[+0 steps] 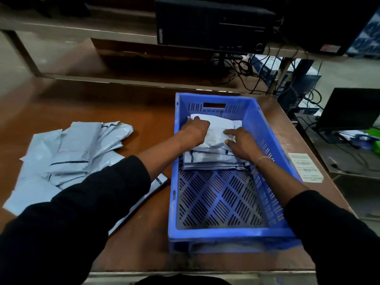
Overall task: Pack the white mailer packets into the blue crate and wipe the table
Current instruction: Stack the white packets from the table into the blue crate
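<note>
We observe a blue crate (265,128) standing on the right part of a brown table (123,112). A stack of white mailer packets (213,156) lies in the far half of the crate; the near half shows the bare perforated floor.

Both hands are inside the crate, on the stack:

1. The left hand (195,128) rests on the far-left part of the top packet (220,123). Its fingers curl down over the packet's far edge, so we read this hand as gripping the top packet.
2. The right hand (241,142) lies on the right side of the stack. Its fingers are extended and spread, pressing flat on the packets, with nothing enclosed.

Both forearms carry black sleeves (86,194). A thin band (264,159) circles the right wrist.

A loose pile of further packets (67,153) lies on the table to the left of the crate, overlapping one another; the left arm crosses above part of this pile.

A white printed label (305,167) lies on the table just beside the crate's right wall. Beyond the table, a black computer case (211,23) sits on a shelf, with cables (248,73) beneath it.
</note>
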`<state>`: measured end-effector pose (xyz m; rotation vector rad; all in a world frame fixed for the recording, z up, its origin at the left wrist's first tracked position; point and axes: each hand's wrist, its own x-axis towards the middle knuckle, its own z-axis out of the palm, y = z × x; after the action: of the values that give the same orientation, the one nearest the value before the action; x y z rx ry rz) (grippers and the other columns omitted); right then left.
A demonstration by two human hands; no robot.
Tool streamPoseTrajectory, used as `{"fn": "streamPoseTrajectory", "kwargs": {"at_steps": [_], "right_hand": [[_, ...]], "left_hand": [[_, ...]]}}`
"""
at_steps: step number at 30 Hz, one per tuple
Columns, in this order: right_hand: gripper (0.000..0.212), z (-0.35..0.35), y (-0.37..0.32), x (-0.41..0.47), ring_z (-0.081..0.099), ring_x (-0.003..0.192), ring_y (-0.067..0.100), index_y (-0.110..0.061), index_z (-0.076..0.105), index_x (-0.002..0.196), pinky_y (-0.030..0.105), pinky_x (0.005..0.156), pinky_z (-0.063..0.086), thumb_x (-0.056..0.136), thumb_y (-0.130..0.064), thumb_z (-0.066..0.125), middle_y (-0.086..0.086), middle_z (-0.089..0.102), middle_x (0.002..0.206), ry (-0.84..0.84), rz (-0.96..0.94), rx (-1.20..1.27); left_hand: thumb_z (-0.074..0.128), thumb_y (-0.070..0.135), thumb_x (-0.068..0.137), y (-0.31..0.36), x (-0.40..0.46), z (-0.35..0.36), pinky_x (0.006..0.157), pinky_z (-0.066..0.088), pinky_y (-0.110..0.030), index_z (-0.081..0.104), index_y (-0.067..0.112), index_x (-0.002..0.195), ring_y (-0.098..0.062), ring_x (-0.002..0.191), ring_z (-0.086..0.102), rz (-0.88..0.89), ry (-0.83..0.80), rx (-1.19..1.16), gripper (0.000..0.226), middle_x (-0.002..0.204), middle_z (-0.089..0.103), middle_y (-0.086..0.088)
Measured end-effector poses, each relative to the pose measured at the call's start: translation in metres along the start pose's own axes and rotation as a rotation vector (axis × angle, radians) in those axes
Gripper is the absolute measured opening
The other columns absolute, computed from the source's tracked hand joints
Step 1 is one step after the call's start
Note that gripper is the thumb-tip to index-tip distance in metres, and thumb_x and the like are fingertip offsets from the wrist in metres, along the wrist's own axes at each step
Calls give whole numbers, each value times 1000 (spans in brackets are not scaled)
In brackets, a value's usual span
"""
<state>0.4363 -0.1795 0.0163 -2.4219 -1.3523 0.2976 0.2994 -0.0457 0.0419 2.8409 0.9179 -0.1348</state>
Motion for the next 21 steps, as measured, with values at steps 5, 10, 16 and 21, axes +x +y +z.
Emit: {"fn": "streamPoseTrajectory", "kwargs": {"at_steps": [5, 10, 16, 21], "right_hand": [[37, -18, -25, -2, 58, 119, 28, -15, 65, 128, 22, 94, 39, 91, -9, 65, 13, 58, 133, 123, -32, 152], [30, -24, -80, 1, 63, 96, 17, -16, 70, 118, 28, 90, 50, 89, -10, 70, 3, 68, 120, 221, -131, 331], [22, 2, -172, 14, 70, 80, 20, -17, 69, 108, 33, 67, 58, 91, -5, 66, 5, 71, 95, 49, -206, 571], [18, 53, -240, 26, 64, 69, 23, -14, 65, 104, 38, 65, 54, 88, -19, 73, 13, 66, 79, -359, -129, 360]], "left_hand": [[73, 15, 92, -21, -18, -18, 100, 49, -42, 59, 11, 134, -36, 124, 57, 92, 225, -214, 45, 137, 56, -17], [73, 16, 87, -76, -53, -30, 86, 45, -28, 71, 11, 116, -26, 110, 65, 54, 448, -482, 30, 118, 70, -10], [76, 13, 88, -161, -90, -11, 85, 55, -33, 72, 5, 110, -17, 96, 68, -109, 438, -714, 23, 107, 73, -8], [76, 23, 89, -232, -128, 6, 82, 57, -33, 72, 13, 112, -17, 96, 68, -255, 370, -756, 25, 108, 72, -2]]}}
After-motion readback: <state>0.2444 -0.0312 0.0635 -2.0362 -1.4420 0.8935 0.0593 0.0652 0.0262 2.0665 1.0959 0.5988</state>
